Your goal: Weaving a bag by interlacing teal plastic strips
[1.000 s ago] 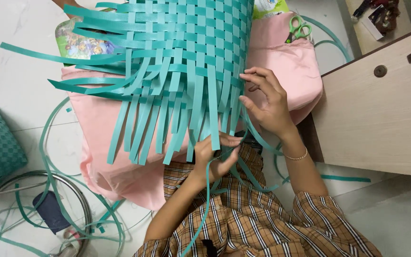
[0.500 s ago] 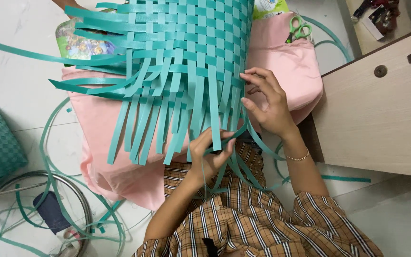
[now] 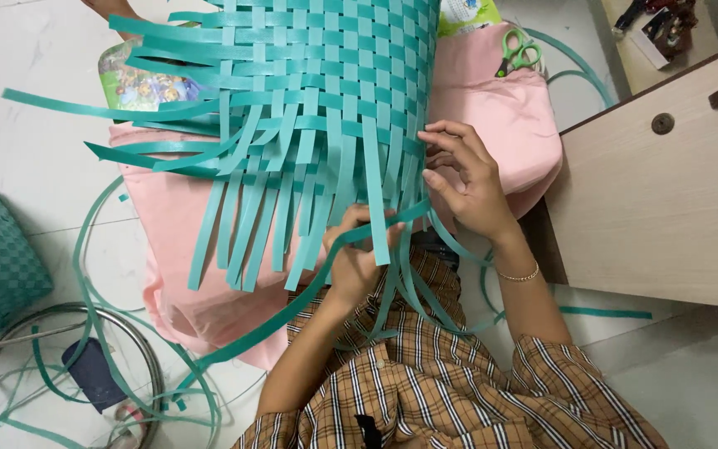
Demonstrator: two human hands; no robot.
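Head view: the half-woven teal basket (image 3: pixel 326 108) lies on a pink cushion (image 3: pixel 508 125) before the person. The left hand (image 3: pixel 357 258) pinches one loose teal strip (image 3: pixel 292 303); the right hand (image 3: pixel 467 179) presses curled fingers on the weave's edge.

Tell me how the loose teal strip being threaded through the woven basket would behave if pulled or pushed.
The teal strip looks springy rather than limp: it holds a smooth arc from the left hand toward the floor. Pushed endwise it would probably bow sideways, like the curled strips on the floor. Its glossy face suggests it slides easily through the basket.
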